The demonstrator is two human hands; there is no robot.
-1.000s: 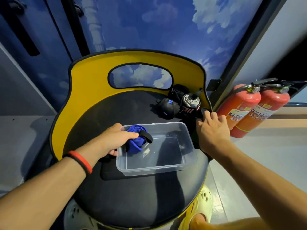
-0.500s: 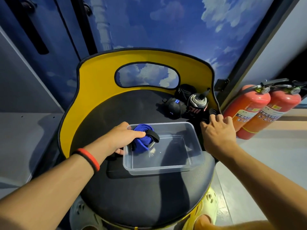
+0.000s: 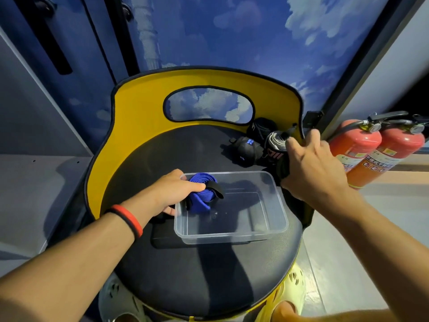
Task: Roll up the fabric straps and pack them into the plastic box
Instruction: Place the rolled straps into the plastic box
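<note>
Blue roll (image 3: 200,192) held in the plastic box (image 3: 222,238) by left hand (image 3: 170,192); right hand (image 3: 312,169) has just grasped the next black strap (image 3: 282,168).

The left grip (image 3: 171,191) holds a blue roll (image 3: 200,197) in the far-left corner of the clear box (image 3: 232,238) on the seat (image 3: 185,270). The right grip (image 3: 311,168) clasps a black strap (image 3: 282,169) just beside the box, next to a grey roll (image 3: 276,141).

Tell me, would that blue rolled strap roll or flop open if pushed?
The blue rolled strap looks soft and light; the left hand pinches it. Being round, it might roll inside the plastic box. Its black tab sticks out, so it may unwind.
</note>
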